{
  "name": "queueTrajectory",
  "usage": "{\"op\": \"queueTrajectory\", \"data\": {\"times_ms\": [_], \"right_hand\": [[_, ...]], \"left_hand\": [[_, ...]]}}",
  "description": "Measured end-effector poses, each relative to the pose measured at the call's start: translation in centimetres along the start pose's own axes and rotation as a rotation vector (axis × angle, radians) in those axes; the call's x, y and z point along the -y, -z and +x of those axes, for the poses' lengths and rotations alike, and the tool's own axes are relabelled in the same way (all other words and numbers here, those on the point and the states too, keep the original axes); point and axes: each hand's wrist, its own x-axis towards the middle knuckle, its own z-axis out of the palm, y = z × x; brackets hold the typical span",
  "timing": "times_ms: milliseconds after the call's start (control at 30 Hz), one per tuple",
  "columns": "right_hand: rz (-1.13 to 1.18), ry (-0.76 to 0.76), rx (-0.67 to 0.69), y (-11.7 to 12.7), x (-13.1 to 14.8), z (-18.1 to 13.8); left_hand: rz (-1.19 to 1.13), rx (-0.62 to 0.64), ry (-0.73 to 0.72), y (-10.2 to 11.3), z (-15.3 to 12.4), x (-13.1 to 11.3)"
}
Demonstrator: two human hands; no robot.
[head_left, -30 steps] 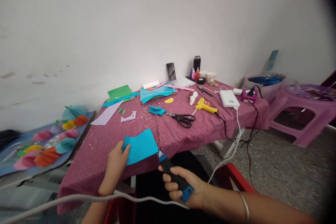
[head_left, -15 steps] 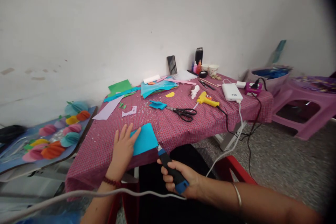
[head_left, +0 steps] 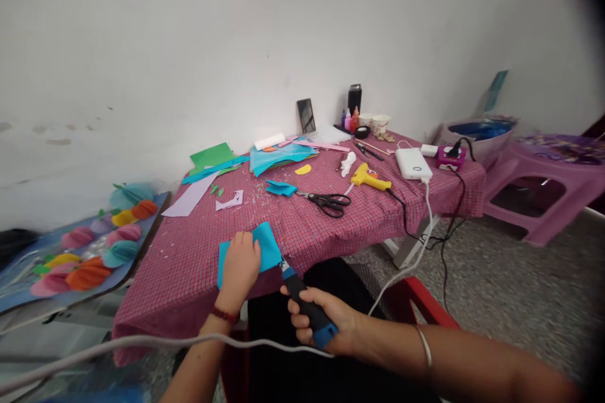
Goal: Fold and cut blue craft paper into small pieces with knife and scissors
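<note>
A blue paper sheet [head_left: 270, 247] lies at the near edge of the table with the red checked cloth [head_left: 189, 264]. My left hand [head_left: 241, 267] rests on top of the sheet, fingers curled down on it. My right hand [head_left: 331, 324] is wrapped round the black and blue handle of a corded tool [head_left: 302, 302]. The tool's tip touches the sheet's right lower edge. Its white cable [head_left: 142, 345] runs off to the left across my lap.
Black scissors [head_left: 327, 202], a yellow glue gun [head_left: 371, 177], a white power bank [head_left: 413, 164], coloured papers [head_left: 278, 157] and small bottles [head_left: 350, 118] lie further back. A board of paper flowers [head_left: 80, 252] leans at left. A pink stool [head_left: 543, 192] stands at right.
My left hand has slid rightward from the sheet's left edge onto its middle, and its spread fingers have curled down. The right hand and tool have stayed at the sheet's right edge.
</note>
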Motion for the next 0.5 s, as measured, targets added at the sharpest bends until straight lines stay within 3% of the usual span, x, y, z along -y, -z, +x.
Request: {"op": "queueTrajectory", "data": {"times_ms": [100,300,500], "right_hand": [[-0.024,-0.018,0.012,0.0,0.1,0.1],[-0.069,-0.031,0.06,0.1,0.5,0.8],[-0.066,-0.034,0.043,-0.2,1.2,-0.2]], "left_hand": [[-0.09,-0.025,-0.02,-0.7,-0.3,0.4],[-0.079,0.105,-0.071,-0.9,-0.5,0.7],[-0.058,0.124,-0.095,-0.6,-0.5,0.5]]}}
